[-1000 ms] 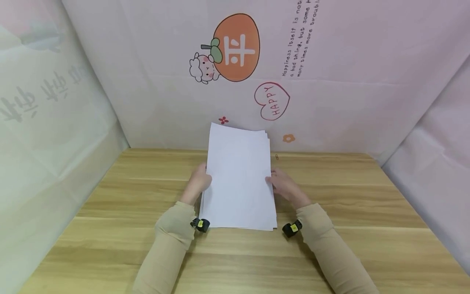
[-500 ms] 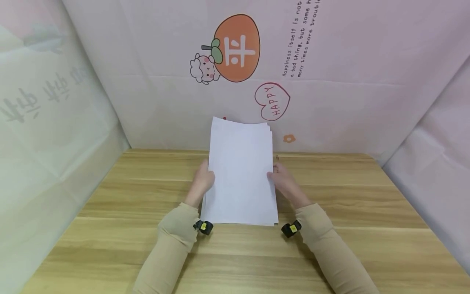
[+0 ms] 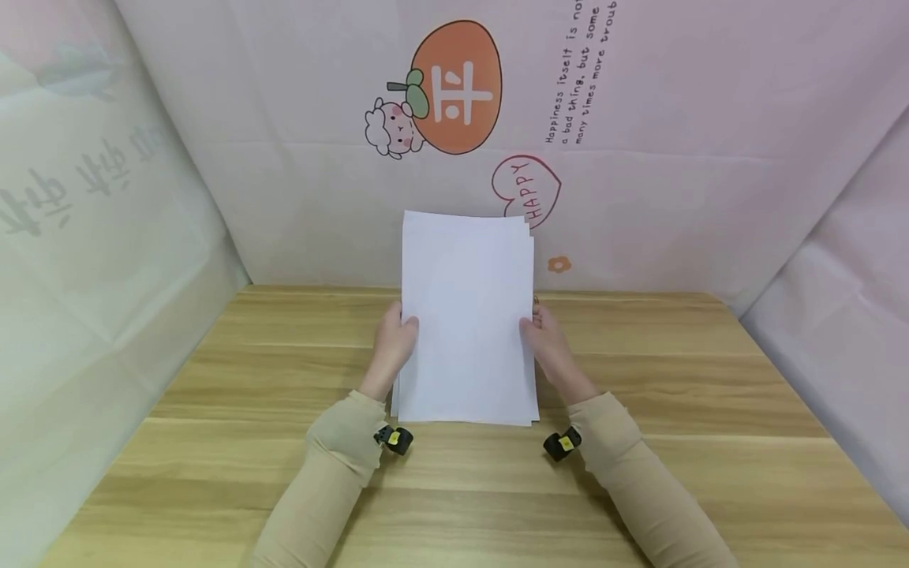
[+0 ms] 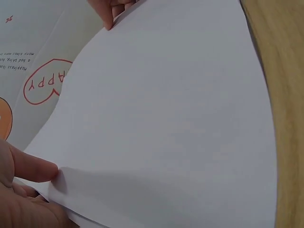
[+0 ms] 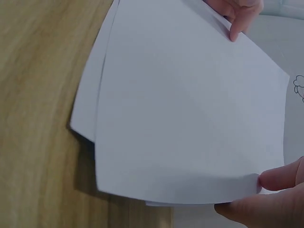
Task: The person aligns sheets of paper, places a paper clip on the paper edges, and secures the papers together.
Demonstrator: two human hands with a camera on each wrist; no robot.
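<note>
Several white paper sheets are held upright between both hands, tilted back, with their edges slightly out of line. The left hand grips the left edge, thumb on the front face and fingers behind. At the opposite edge the right hand pinches the sheets the same way. In the left wrist view the left thumb presses on the paper near its edge. The right wrist view has the right thumb and a finger around the stack, where an under sheet sticks out. Fingers behind the paper are mostly hidden.
A wood-grain table lies beneath the hands. Behind it hangs a pale printed cloth with an orange fruit drawing and a heart. More cloth walls stand at both sides. Each sleeve has a small black device at the cuff.
Both hands have raised the paper sheets a little, so the top edge now overlaps the heart drawing. The sheets face the head camera more squarely, and the grip of both hands is kept.
</note>
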